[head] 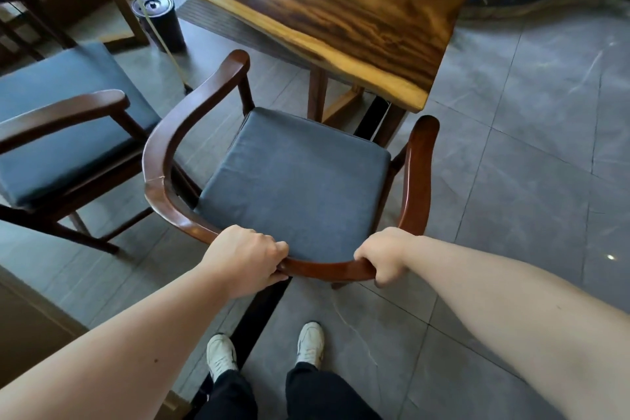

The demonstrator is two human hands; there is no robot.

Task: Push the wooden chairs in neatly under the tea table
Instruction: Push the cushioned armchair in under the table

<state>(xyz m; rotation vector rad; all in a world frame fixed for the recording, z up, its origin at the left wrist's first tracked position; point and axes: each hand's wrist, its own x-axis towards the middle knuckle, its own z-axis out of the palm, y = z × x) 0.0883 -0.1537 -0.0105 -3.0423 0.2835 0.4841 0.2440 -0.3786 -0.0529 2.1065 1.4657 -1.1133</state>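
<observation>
A wooden armchair (163, 150) with a curved back rail and a dark blue seat cushion (296, 181) stands in front of me, facing the tea table (358, 20). My left hand (245, 257) and my right hand (383, 254) both grip the back rail, a short gap apart. The seat's front edge lies at the table's near corner, most of the seat outside the tabletop. The right armrest tip (424, 128) is just beside the table's corner. A second wooden chair (64, 109) with the same blue cushion stands to the left, also pulled out.
A black cylindrical bin (158, 22) stands on the floor under the table's left part, with a pale hose (160, 34) running past it. Table legs (317, 95) are ahead of the seat. Grey floor tiles (528, 164) spread to the right. My feet (266, 348) are behind the chair.
</observation>
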